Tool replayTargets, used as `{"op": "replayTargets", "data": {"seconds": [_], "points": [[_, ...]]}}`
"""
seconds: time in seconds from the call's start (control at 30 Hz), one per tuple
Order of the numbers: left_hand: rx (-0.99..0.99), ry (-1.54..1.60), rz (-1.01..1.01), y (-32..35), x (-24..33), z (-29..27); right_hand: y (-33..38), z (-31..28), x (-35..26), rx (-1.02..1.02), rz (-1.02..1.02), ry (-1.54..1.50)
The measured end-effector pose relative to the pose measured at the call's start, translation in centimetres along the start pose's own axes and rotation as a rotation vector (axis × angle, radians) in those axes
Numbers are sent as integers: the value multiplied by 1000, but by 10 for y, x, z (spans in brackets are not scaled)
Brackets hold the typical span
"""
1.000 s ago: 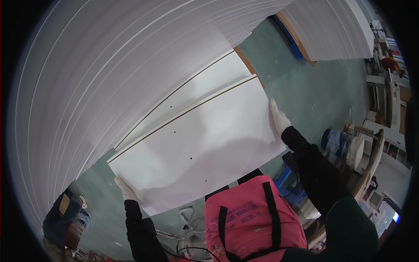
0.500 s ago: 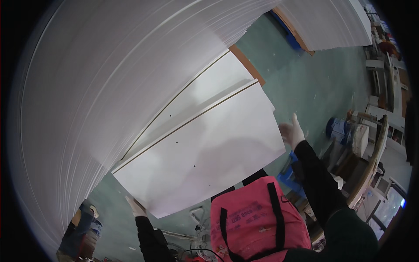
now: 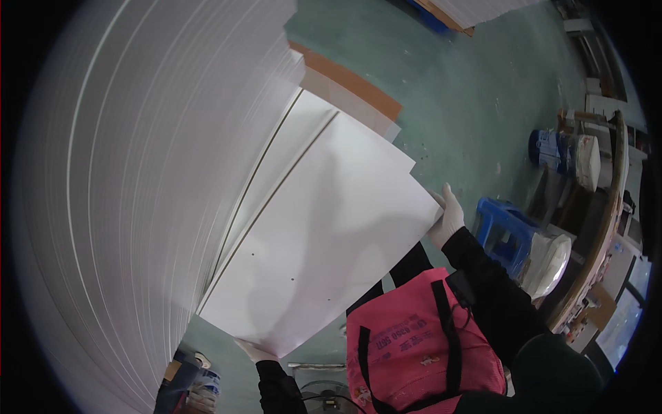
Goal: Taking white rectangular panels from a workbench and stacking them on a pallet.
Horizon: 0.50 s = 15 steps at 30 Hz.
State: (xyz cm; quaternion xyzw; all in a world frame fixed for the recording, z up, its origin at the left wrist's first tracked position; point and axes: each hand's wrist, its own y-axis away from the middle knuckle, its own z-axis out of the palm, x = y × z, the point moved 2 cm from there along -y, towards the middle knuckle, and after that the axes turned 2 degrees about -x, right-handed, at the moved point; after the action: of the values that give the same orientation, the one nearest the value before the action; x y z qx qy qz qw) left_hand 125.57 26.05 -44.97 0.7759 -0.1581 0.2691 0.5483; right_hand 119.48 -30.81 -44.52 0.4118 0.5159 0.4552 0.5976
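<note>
A white panel (image 3: 338, 214) with a few small dark holes lies slanted across the middle of the head view, a brown-grooved strip along its far-left edge. My left hand (image 3: 254, 350) holds its near lower edge, fingers partly hidden beneath. At the right corner my right hand (image 3: 449, 217) grips the short edge, thumb raised and the other fingers partly behind the board. Both hands look pale, perhaps gloved. Another white panel (image 3: 279, 141) lies under and beside the held one, against the tall stack of white boards (image 3: 152, 159).
A brown cardboard sheet (image 3: 352, 83) sticks out beyond the panels. At right stand a blue plastic stool (image 3: 507, 231), a blue bucket (image 3: 547, 150) and a curved-looking workbench edge (image 3: 607, 228). A pink apron (image 3: 420, 338) covers my front. A fan (image 3: 327, 397) stands near my feet.
The view has shifted and the panel has turned steeper. My right hand, with fingers spread near the edge before, now grips the panel's corner. My left hand has closed in under the lower edge.
</note>
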Motion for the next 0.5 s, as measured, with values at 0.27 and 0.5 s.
{"op": "replayTargets", "data": {"seconds": [0.27, 0.5], "points": [[-22, 67, -123, 9, 9, 16, -24, 17, -6, -116, -52, -34], [130, 145, -200, 33, 3, 44, -28, 7, -11, -165, -116, -149]]}}
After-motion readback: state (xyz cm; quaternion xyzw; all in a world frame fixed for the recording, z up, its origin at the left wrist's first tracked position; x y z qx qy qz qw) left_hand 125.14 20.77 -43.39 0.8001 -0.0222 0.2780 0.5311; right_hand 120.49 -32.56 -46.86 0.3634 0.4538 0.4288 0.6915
